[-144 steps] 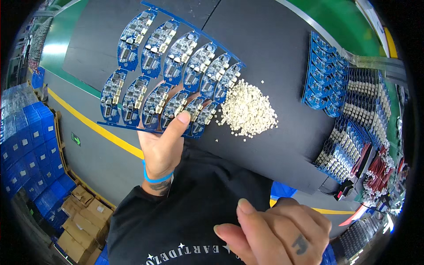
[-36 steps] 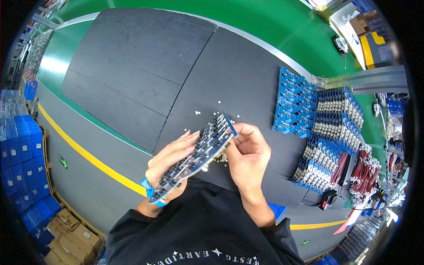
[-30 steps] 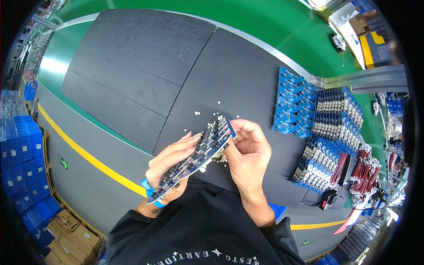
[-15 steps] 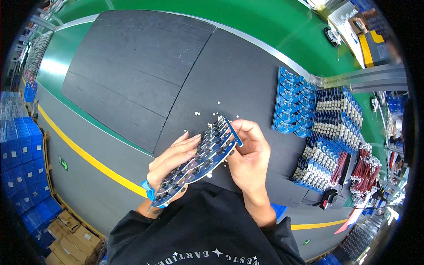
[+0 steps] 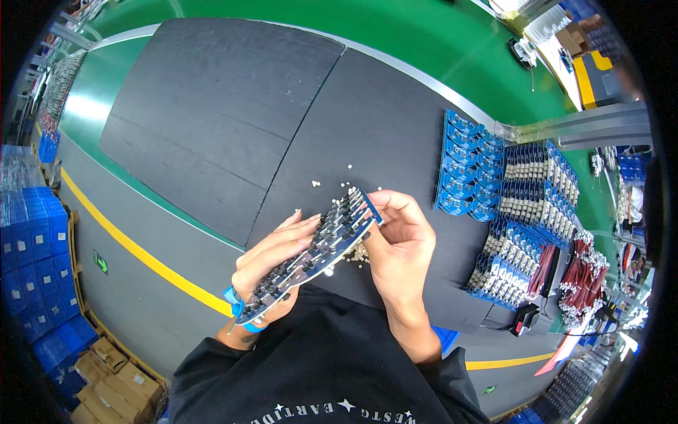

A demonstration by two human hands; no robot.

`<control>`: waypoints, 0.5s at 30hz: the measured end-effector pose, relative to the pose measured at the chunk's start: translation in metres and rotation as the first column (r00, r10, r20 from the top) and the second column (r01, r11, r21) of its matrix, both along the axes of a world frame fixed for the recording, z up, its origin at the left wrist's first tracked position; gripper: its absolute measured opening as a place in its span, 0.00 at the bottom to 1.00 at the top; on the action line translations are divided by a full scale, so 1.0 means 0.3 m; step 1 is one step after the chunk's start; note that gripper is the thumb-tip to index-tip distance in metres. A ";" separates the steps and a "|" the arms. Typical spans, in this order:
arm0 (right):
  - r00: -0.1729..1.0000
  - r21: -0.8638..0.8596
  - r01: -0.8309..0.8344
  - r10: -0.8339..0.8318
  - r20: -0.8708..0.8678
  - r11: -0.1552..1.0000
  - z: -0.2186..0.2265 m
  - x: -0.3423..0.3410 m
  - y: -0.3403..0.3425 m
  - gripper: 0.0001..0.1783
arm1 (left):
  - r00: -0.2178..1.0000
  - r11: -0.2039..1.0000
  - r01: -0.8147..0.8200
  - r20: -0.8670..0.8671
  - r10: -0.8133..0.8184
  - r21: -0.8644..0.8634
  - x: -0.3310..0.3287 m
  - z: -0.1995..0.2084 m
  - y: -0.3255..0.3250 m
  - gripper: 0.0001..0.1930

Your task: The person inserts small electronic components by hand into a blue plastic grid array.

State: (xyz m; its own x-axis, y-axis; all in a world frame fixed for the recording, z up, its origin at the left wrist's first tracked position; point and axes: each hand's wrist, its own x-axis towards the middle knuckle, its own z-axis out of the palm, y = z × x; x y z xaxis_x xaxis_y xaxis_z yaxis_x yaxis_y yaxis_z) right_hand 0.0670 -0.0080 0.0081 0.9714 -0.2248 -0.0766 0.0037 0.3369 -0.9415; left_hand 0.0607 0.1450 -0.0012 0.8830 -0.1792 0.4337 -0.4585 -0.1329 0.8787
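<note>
Between my hands a blue circuit board panel point(image 5: 307, 258) is held tilted above the dark bench, its face covered with rows of small black and white parts. My left hand point(image 5: 275, 258) grips it along its left side, fingers lying over the face; a blue band circles that wrist. At the upper right end, my right hand point(image 5: 402, 240) has its fingers and thumb closed on the panel's blue edge strip. Small white pieces point(image 5: 359, 254) lie on the bench beneath the panel, and a few more white bits point(image 5: 316, 184) are scattered beyond it.
At the right lie blue curved boards point(image 5: 462, 162), with stacks of boards bearing white connectors point(image 5: 540, 177) beside them. Bundles of red wires point(image 5: 585, 272) sit further right, near a small black and red device point(image 5: 524, 318). A seam crosses the black bench mat point(image 5: 226, 106).
The panel has turned slightly in my hands, its lower end rising a little. More of the white pieces beneath it now show. Both hands keep their hold.
</note>
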 end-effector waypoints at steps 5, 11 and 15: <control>0.999 -0.041 0.033 -0.034 -0.028 0.999 0.011 -0.005 0.006 0.10 | 1.000 1.000 0.009 0.014 -0.009 0.008 0.002 -0.009 -0.002 0.11; 0.999 -0.037 -0.018 0.017 -0.039 0.999 0.004 -0.003 -0.009 0.09 | 1.000 1.000 0.002 0.009 -0.002 0.001 -0.006 -0.011 -0.004 0.11; 1.000 -0.097 0.022 -0.022 0.001 0.995 -0.003 -0.001 -0.002 0.09 | 0.998 0.997 -0.063 -0.006 0.063 -0.034 -0.007 -0.013 -0.016 0.09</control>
State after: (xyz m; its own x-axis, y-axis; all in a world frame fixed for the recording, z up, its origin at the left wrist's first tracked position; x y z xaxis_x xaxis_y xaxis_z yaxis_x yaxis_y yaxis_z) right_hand 0.0666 -0.0086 0.0072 0.9661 -0.2526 -0.0535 0.0100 0.2435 -0.9698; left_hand 0.0585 0.1402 -0.0052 0.8942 -0.1085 0.4343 -0.4459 -0.1307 0.8855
